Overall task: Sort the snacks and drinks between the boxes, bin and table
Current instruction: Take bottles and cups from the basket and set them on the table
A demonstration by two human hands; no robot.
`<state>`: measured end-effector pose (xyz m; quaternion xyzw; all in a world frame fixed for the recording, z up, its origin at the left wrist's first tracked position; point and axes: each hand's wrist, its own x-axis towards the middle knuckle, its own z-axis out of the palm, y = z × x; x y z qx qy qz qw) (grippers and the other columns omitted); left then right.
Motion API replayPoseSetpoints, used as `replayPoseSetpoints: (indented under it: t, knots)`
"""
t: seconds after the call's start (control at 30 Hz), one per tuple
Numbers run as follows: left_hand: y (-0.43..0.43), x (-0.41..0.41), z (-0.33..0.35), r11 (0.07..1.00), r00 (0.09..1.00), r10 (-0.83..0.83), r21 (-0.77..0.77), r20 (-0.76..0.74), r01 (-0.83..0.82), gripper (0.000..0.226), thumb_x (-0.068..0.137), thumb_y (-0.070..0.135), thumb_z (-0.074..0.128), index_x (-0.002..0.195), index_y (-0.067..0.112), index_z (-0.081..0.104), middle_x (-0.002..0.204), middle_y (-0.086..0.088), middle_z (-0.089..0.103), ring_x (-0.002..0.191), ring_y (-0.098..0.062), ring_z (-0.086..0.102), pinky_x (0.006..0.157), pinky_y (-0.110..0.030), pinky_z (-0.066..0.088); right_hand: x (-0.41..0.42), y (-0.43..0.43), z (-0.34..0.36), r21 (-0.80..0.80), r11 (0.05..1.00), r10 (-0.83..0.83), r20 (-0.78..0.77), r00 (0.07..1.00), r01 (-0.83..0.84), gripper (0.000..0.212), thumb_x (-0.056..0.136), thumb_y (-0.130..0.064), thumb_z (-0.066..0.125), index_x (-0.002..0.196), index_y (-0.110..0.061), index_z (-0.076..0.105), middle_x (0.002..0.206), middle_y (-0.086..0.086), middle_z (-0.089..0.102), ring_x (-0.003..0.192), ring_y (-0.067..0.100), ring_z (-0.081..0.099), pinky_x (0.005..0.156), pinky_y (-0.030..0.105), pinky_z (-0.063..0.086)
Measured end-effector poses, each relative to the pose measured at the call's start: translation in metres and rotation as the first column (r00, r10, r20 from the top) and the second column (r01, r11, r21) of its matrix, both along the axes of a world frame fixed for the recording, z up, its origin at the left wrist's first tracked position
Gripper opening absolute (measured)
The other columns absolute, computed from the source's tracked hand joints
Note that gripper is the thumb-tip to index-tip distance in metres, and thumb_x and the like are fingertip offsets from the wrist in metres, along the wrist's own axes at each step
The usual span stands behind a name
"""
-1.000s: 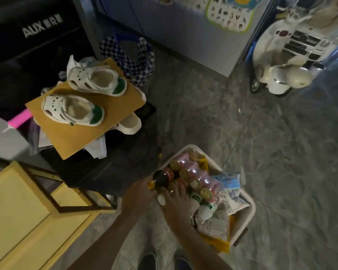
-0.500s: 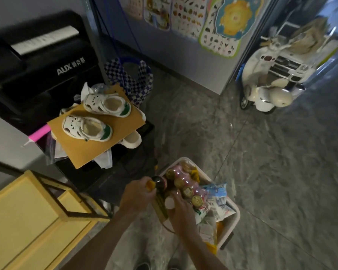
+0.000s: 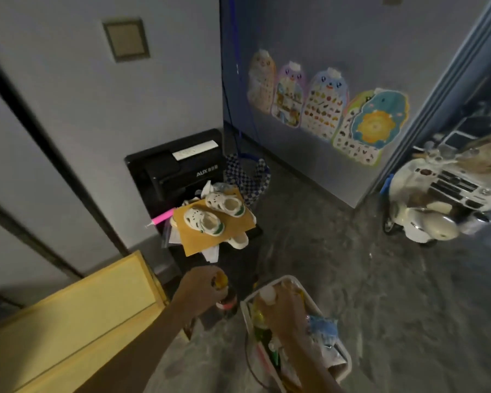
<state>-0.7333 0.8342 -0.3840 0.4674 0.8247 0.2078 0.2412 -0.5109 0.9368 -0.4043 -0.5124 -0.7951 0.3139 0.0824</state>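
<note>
Left grip (image 3: 199,290) curled round bottle (image 3: 228,302) neck — right grip (image 3: 284,314) down inside bin (image 3: 245,312)

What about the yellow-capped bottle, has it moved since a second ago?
Yes. The left hand has lifted the bottle out of the white bin; it is left of the rim, nearer the yellow table.
</note>
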Motion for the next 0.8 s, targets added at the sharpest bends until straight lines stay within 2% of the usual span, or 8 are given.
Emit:
replayPoseSetpoints:
  t: [0.13,0.2,0.27,0.37,0.43,0.5,0.6,0.8]
  knots:
    - [-0.041,-0.003,0.063,0.992,0.992,0.124,0.012,-0.020,-0.123,0.023,0.080,0.050,0.076,0.098,0.037,0.071,0.089,0.017,0.070,0.081,-0.004,0.067,0.077,-0.030,0.060,-0.021,-0.004,0.061,0.100,0.990,0.106,-0.043,0.993,-0.101,0.039,0.087,-0.068,0.068,0.091,-0.029,0.069,0.082,-0.011,0.069,0.082,0.011,0.068,0.081,0.037,0.059]
    - [-0.064,-0.006,0.090,0.979,0.979,0.201,0.037,-0.034,-0.199,0.025,0.083,0.048,0.080,0.103,0.036,0.072,0.093,0.016,0.069,0.083,-0.005,0.066,0.072,-0.025,0.056,-0.039,-0.008,0.091,0.136,0.975,0.181,-0.048,0.982,-0.174,0.035,0.090,-0.059,0.076,0.096,-0.025,0.072,0.088,-0.008,0.073,0.087,0.014,0.068,0.083,0.033,0.055]
    - [-0.093,-0.014,0.113,0.957,0.959,0.283,0.079,-0.032,-0.280,0.021,0.085,0.045,0.082,0.100,0.035,0.073,0.090,0.016,0.070,0.081,-0.006,0.067,0.066,-0.020,0.049,-0.059,-0.019,0.117,0.148,0.962,0.241,-0.082,0.967,-0.228,0.035,0.087,-0.053,0.082,0.097,-0.020,0.074,0.089,-0.005,0.075,0.086,0.016,0.070,0.076,0.030,0.051]
    - [-0.131,-0.032,0.136,0.930,0.933,0.355,0.119,-0.056,-0.347,0.015,0.086,0.044,0.083,0.089,0.036,0.071,0.082,0.016,0.069,0.076,-0.010,0.068,0.063,-0.021,0.048,-0.093,-0.031,0.130,0.186,0.943,0.312,-0.213,0.926,-0.275,0.049,0.078,-0.065,0.076,0.101,-0.021,0.070,0.092,-0.011,0.070,0.088,0.012,0.069,0.076,0.028,0.054]
    - [-0.156,-0.048,0.143,0.915,0.917,0.393,0.126,-0.071,-0.382,0.016,0.086,0.043,0.082,0.091,0.037,0.069,0.085,0.014,0.069,0.079,-0.012,0.067,0.066,-0.022,0.049,-0.117,-0.048,0.147,0.156,0.918,0.389,-0.181,0.903,-0.364,0.030,0.085,-0.054,0.080,0.093,-0.030,0.064,0.086,-0.015,0.064,0.087,0.009,0.067,0.071,0.018,0.049]
    - [-0.182,-0.068,0.149,0.901,0.901,0.425,0.135,-0.084,-0.412,0.016,0.087,0.042,0.080,0.098,0.034,0.070,0.091,0.012,0.071,0.084,-0.012,0.068,0.069,-0.021,0.049,-0.146,-0.071,0.164,0.122,0.880,0.472,-0.117,0.874,-0.459,0.025,0.089,-0.048,0.081,0.084,-0.032,0.061,0.078,-0.013,0.061,0.078,0.006,0.062,0.065,0.016,0.045]
    - [-0.221,-0.104,0.153,0.875,0.877,0.475,0.147,-0.077,-0.461,0.016,0.088,0.043,0.079,0.098,0.035,0.069,0.092,0.013,0.071,0.083,-0.007,0.067,0.069,-0.019,0.049,-0.200,-0.098,0.161,0.193,0.837,0.540,-0.140,0.830,-0.512,0.031,0.084,-0.052,0.084,0.092,-0.029,0.065,0.083,-0.015,0.065,0.080,0.005,0.063,0.071,0.021,0.052]
    - [-0.301,-0.199,0.138,0.791,0.792,0.608,0.127,-0.055,-0.599,0.019,0.088,0.039,0.080,0.101,0.028,0.074,0.095,0.008,0.074,0.084,-0.012,0.071,0.077,-0.032,0.062,-0.320,-0.173,0.136,0.086,0.812,0.583,-0.156,0.797,-0.577,0.035,0.080,-0.048,0.091,0.100,-0.022,0.077,0.093,-0.008,0.077,0.088,0.009,0.072,0.073,0.025,0.057]
